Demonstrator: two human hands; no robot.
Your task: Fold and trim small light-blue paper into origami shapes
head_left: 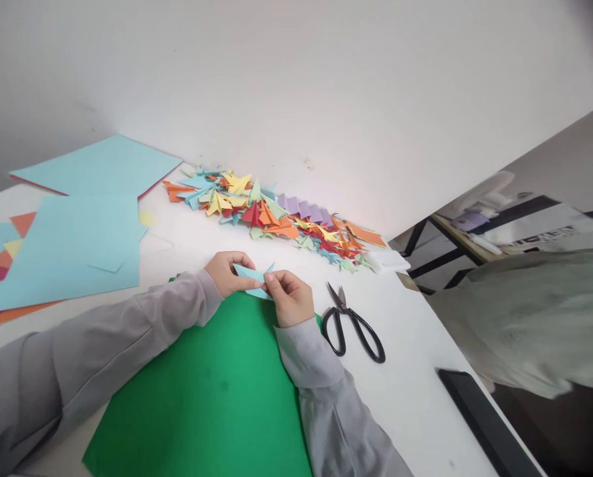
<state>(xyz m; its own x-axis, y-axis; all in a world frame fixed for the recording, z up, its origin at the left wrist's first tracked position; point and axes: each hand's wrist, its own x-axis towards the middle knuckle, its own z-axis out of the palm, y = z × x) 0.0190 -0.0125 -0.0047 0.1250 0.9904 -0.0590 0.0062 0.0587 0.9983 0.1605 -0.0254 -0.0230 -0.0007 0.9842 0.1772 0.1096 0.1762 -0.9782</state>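
Head view: left hand point(230, 273) and right hand point(290, 297), each grip pinching the folded blue paper point(254, 273), centre frame, above the green sheet point(207, 384); black scissors point(352, 321) lie open on the worktop point(400, 344), right of centre

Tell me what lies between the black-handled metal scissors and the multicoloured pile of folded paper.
Only bare white tabletop separates scissors and pile, in the head view.

Green sheet point(211, 391) cut off below.

A white table point(410, 397) meets a pale wall point(296, 99), a dark-framed shelf point(455, 242) beyond.
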